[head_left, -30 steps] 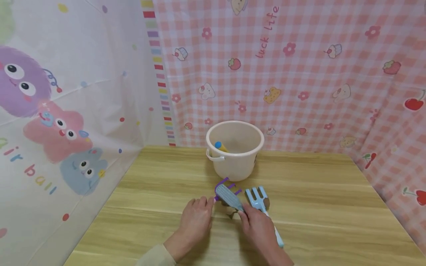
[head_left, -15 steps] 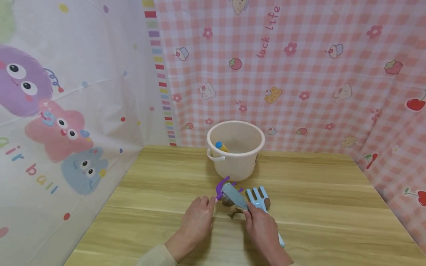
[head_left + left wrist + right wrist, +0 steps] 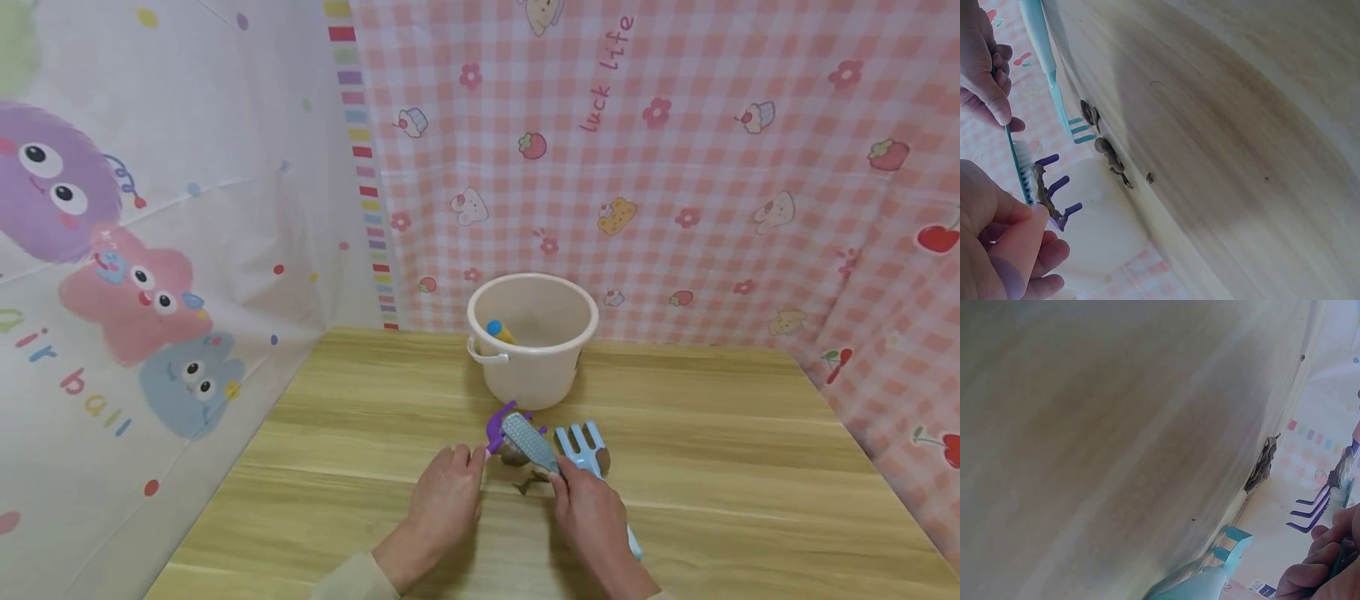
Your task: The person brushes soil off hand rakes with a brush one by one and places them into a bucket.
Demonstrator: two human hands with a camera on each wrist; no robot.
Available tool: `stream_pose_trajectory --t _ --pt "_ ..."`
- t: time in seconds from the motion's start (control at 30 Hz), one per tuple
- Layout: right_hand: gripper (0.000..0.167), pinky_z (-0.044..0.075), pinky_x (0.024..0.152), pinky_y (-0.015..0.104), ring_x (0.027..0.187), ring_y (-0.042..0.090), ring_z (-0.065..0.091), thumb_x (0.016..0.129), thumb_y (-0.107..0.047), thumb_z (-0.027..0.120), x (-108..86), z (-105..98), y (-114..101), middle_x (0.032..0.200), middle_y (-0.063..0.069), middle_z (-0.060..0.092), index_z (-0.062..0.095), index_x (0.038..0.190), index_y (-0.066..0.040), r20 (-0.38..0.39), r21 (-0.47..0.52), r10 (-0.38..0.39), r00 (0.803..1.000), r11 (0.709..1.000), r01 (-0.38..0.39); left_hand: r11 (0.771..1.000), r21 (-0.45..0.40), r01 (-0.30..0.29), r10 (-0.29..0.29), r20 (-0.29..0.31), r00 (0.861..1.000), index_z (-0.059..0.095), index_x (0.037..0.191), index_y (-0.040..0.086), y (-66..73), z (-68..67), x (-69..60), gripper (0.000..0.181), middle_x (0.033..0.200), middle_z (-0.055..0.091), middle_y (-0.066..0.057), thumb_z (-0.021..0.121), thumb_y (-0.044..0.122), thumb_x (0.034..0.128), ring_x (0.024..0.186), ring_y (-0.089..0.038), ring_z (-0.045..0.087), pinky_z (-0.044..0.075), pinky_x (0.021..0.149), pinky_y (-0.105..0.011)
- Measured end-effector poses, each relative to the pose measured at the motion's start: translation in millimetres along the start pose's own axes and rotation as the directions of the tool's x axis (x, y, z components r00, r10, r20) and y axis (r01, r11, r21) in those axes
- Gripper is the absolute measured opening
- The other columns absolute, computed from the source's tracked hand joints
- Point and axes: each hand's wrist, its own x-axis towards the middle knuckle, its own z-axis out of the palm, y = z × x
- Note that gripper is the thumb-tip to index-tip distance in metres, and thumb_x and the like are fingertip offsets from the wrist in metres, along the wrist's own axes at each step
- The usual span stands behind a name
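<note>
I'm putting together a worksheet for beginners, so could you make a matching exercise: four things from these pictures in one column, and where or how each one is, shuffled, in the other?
Things
1. Bucket
2. Purple rake
3. Brush
4. Light-blue fork

Places and states
A. Gripped by the right hand
B. Lying on the table
C. Upright, with a yellow-and-blue item inside
D. Gripped by the left hand

Pairs: 1-C, 2-D, 3-A, 4-B
</note>
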Motion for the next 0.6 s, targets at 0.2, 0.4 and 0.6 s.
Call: stream_pose_trajectory --t 0.2,0.4,0.6 --pt "0.024 0.051 0.057 0.051 0.074 0.036 0.068 0.092 -0.016 0.069 0.9 0.1 0.2 0.085 0.015 0.071 0.071 0.113 -0.004 0.006 -0.008 0.006 1.000 1.000 -0.006 1.000 -0.002 -0.002 0.002 -0.019 1.000 0.067 0.115 -0.001 0.2 2.0 -1.0 0.055 0.078 0.057 -0.006 0.080 0.006 0.0622 0.064 -0.017 0.049 0.045 0.059 -0.028" --pt "0.024 0.051 0.059 0.051 0.074 0.037 0.068 0.092 -0.018 0.068 1.2 2.3 1.7 0.085 0.015 0.071 0.071 0.113 -0.006 -0.002 0.000 0.014 1.000 1.000 -0.014 1.000 0.004 -0.001 0.001 -0.026 1.000 0.066 0.114 -0.001 0.0 3.3 -1.5 0.052 0.077 0.057 -0.006 0.079 0.007 0.0645 0.062 -0.017 0.048 0.044 0.057 -0.027" --pt "0.027 0.052 0.061 0.054 0.075 0.042 0.068 0.095 -0.016 0.065 8.9 -9.3 14.6 0.090 0.022 0.071 0.069 0.116 0.000 0.045 -0.012 0.077 0.996 0.997 -0.076 1.000 0.009 -0.013 0.013 -0.032 0.999 0.067 0.113 -0.001 -1.2 2.4 -5.5 0.052 0.077 0.057 -0.007 0.081 0.010 0.0641 0.062 -0.018 0.050 0.045 0.059 -0.028"
